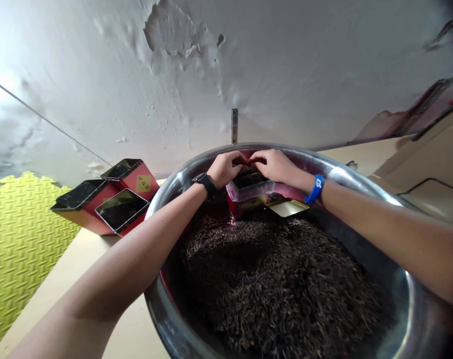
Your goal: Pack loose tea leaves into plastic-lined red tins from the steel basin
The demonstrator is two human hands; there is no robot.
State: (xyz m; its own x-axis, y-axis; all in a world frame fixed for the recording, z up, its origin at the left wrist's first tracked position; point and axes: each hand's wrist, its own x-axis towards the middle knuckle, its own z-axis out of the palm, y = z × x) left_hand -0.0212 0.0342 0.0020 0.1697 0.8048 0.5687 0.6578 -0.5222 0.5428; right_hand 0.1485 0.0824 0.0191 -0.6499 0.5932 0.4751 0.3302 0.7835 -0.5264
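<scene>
A big steel basin [181,319] holds a heap of dark loose tea leaves [271,279]. At its far side stands a red tin [249,202] lined with a clear plastic bag and partly filled with tea. My left hand [226,167], with a black watch on the wrist, and my right hand [273,164], with a blue wristband, meet above the tin's mouth. Both have curled fingers that pinch at the bag's far edge or at tea; which one I cannot tell. A gold lid [286,208] lies on the leaves just right of the tin.
Three red tins [107,199] with dark tops lie tilted together on the beige table [99,259] to the left of the basin. A yellow foam mat [20,234] covers the floor at the far left. A peeling white wall rises behind.
</scene>
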